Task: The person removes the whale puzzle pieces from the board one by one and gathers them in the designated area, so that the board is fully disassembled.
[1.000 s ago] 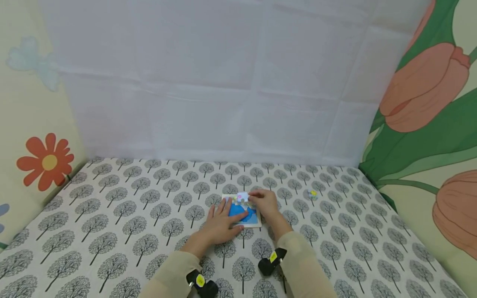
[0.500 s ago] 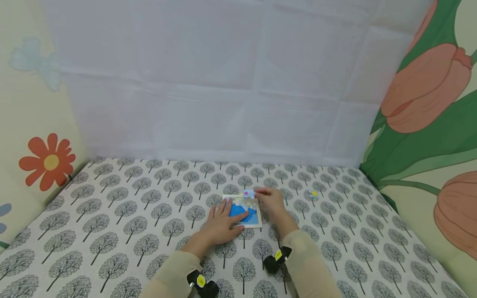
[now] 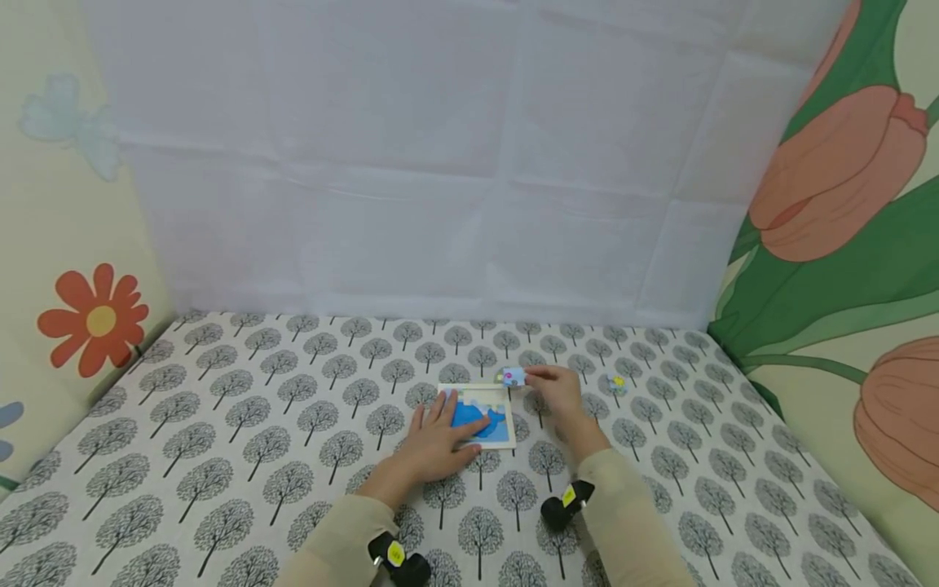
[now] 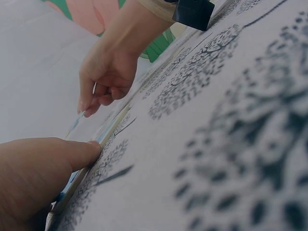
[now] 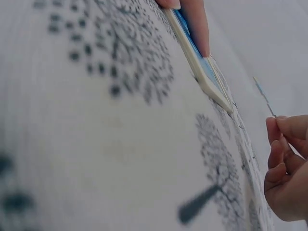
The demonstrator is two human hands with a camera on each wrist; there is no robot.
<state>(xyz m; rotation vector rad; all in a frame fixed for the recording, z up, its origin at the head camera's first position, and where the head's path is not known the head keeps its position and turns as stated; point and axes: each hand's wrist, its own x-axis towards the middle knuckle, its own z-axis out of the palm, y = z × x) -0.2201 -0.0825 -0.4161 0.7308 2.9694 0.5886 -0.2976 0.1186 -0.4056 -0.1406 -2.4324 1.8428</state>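
A small puzzle with a pale frame [image 3: 512,424] and a blue whale picture lies on the patterned cloth. My left hand [image 3: 433,440] rests on it with fingers spread, over its left side. Pinched between thumb and fingertips of my right hand [image 3: 561,395] is a light blue puzzle piece [image 3: 513,377] with a pink spot, just beyond the frame's upper right corner. In the right wrist view the piece [image 5: 263,96] is seen edge-on, held above the cloth. The upper part of the puzzle shows a pale strip beside the whale.
Another small yellow and blue puzzle piece [image 3: 617,383] lies on the cloth to the right. The tree-patterned tablecloth [image 3: 293,432] runs back to a white hanging sheet [image 3: 411,163]. Painted walls stand on both sides.
My right hand has moved to the right, carrying the pinched puzzle piece off the top of the frame. My left hand has stayed in place on the puzzle.
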